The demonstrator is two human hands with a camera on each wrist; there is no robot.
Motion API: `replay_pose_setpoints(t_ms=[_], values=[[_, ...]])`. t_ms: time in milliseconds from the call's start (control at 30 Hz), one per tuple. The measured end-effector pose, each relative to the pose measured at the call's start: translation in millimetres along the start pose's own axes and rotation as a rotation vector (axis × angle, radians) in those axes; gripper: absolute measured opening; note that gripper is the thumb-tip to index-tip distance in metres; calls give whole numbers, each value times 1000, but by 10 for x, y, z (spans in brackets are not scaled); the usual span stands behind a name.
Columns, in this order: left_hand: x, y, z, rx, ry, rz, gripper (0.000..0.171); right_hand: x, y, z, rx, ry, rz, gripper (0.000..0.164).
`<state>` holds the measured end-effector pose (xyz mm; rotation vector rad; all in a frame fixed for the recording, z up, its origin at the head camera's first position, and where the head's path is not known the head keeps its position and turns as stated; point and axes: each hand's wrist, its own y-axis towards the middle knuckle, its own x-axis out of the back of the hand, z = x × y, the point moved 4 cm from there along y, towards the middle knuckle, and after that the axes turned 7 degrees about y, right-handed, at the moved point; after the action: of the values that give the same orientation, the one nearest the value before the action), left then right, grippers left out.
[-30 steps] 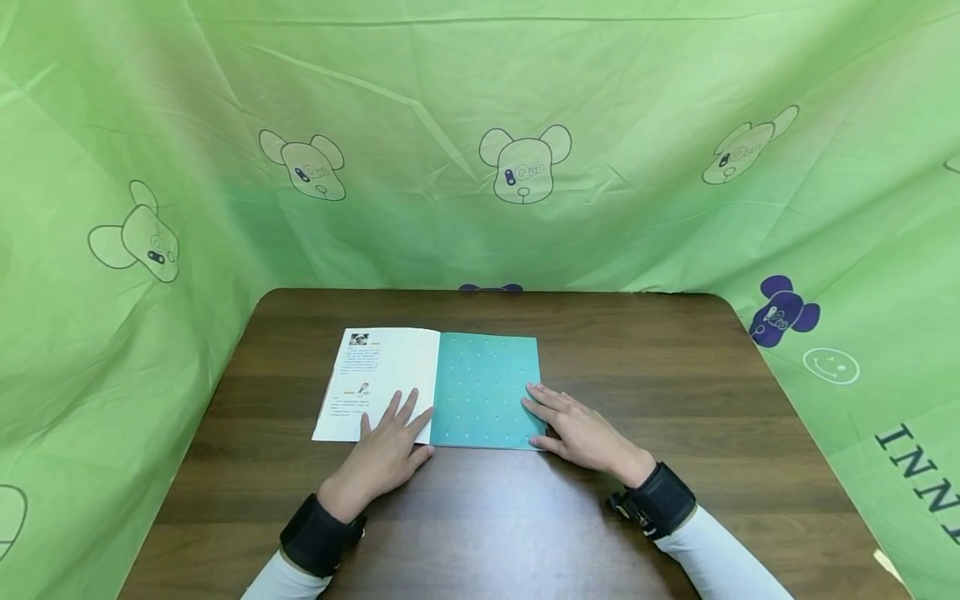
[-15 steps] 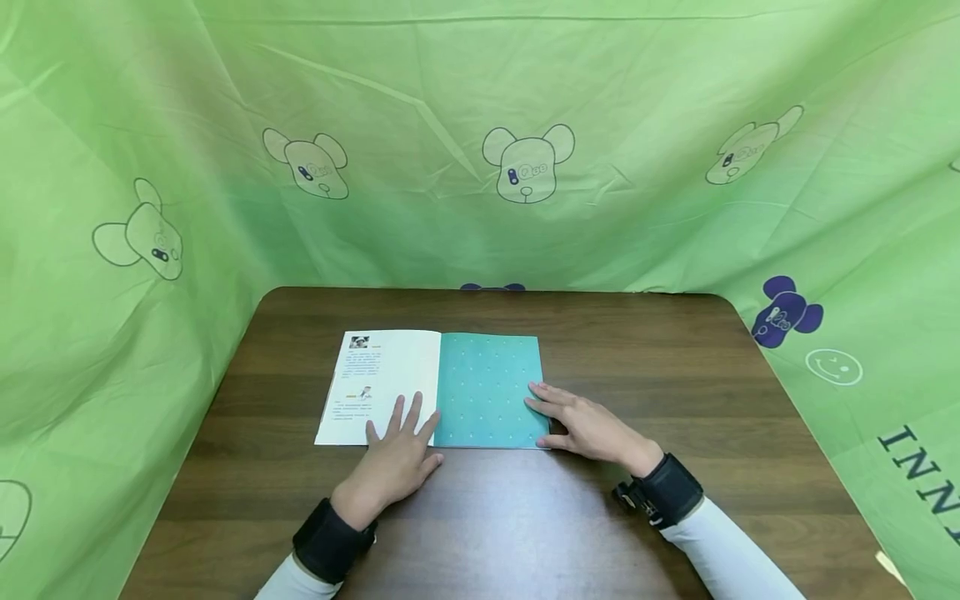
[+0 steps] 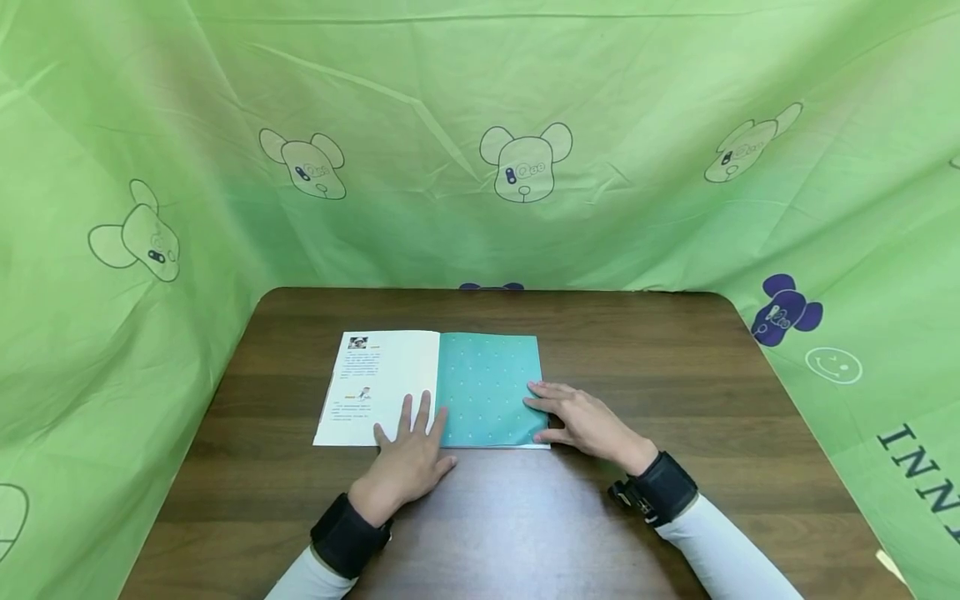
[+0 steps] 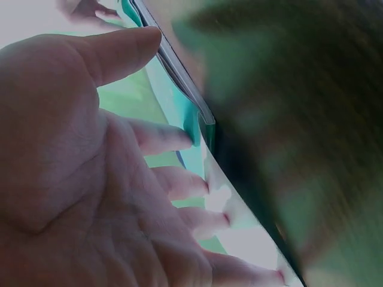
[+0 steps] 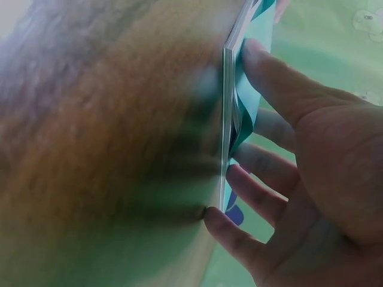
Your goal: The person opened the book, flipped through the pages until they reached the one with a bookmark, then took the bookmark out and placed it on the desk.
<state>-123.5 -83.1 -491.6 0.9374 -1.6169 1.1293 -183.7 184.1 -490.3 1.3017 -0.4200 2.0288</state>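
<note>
Booklet [image 3: 401,358] lies open, teal page [image 3: 483,387] newly buckled, seemingly loosened, against your extended right hand [image 3: 588,423], your left hand [image 3: 408,462] spread.

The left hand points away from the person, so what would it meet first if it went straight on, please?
The left hand would first run on over the open book under its fingertips; beyond its far edge come the table, then the green cloth, though depth is hard to judge.
</note>
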Motion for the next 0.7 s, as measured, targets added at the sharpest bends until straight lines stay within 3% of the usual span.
replay_pose_setpoints(t_ms=[233, 700], values=[[-1, -4, -9, 10, 16, -6, 73, -15, 62, 28, 35, -22, -74, 55], [-2, 49, -65, 33, 19, -5, 75, 13, 157, 65, -13, -138, -151, 47]])
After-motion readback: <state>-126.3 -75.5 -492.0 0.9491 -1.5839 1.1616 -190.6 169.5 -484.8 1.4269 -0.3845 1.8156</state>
